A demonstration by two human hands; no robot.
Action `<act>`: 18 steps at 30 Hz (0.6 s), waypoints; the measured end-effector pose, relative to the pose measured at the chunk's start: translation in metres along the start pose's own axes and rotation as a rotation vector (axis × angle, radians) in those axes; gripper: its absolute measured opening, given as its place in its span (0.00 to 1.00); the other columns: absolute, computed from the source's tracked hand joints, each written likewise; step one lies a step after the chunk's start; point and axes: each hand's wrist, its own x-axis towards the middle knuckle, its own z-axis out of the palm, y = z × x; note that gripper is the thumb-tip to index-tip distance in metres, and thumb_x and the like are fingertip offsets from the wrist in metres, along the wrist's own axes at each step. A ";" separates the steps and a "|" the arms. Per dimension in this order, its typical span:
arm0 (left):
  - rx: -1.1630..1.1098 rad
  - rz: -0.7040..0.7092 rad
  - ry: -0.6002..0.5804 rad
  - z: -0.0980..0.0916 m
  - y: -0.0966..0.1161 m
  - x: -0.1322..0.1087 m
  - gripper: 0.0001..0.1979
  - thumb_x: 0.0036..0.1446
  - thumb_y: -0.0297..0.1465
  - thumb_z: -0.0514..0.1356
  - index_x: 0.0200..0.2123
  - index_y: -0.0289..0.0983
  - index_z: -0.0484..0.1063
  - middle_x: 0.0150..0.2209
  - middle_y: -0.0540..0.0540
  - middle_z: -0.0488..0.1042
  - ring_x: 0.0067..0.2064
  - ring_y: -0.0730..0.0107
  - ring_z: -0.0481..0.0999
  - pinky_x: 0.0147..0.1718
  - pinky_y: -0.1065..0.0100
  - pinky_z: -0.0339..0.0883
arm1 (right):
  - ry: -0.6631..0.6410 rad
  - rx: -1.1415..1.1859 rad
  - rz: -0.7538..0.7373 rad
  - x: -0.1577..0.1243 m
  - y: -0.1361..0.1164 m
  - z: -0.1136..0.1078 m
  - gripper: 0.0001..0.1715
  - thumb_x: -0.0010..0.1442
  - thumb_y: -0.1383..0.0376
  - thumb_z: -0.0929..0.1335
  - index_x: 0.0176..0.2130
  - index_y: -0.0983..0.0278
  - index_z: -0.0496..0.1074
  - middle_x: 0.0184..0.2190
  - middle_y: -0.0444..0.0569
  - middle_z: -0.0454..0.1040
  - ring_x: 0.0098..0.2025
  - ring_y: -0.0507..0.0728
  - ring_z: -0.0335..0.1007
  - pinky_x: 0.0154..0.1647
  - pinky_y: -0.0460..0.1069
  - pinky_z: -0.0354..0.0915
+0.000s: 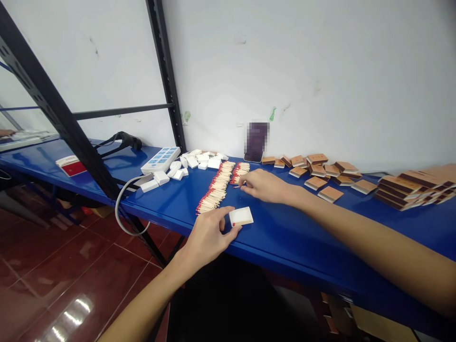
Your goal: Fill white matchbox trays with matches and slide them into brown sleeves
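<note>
My left hand point(209, 233) grips the left end of a small white matchbox tray point(242, 214) between thumb and fingers, near the table's front edge. At least one red-tipped match point(242, 223) lies along the tray's near side. Beyond the tray, my right hand point(262, 185) is closed in a pinch, with a match point(236, 187) poking out from its fingertips. Just past those fingers is a short row of matches point(241, 172). To the left stretches a longer row of matches point(218, 186), red heads facing left.
White matchbox trays point(193, 162) lie heaped behind a power strip point(161, 160). Orange matchbox sleeves point(315, 183) are scattered at the right, beside stacked matchboxes point(402, 190). A phone point(255, 142) leans on the wall. A black rack post point(60, 104) and a grey cable point(119, 209) stand left.
</note>
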 end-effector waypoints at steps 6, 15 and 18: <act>-0.039 0.006 0.008 0.000 0.000 -0.004 0.17 0.57 0.34 0.66 0.49 0.36 0.76 0.20 0.57 0.64 0.21 0.77 0.64 0.25 0.74 0.60 | 0.052 -0.011 0.009 0.008 0.020 0.027 0.11 0.66 0.68 0.62 0.40 0.66 0.74 0.38 0.55 0.78 0.39 0.57 0.71 0.37 0.49 0.58; 0.082 0.069 -0.009 -0.002 0.002 -0.007 0.18 0.58 0.36 0.65 0.50 0.37 0.76 0.20 0.55 0.63 0.24 0.72 0.65 0.27 0.70 0.61 | 0.115 0.061 0.005 0.009 0.026 0.035 0.11 0.65 0.68 0.63 0.39 0.66 0.75 0.33 0.52 0.78 0.35 0.56 0.70 0.34 0.48 0.57; 0.075 0.098 -0.009 -0.001 0.002 -0.008 0.17 0.59 0.35 0.64 0.51 0.36 0.75 0.20 0.56 0.63 0.24 0.73 0.65 0.26 0.71 0.61 | 0.109 0.092 0.009 0.009 0.026 0.036 0.10 0.64 0.69 0.64 0.39 0.66 0.76 0.30 0.50 0.77 0.33 0.55 0.69 0.33 0.47 0.57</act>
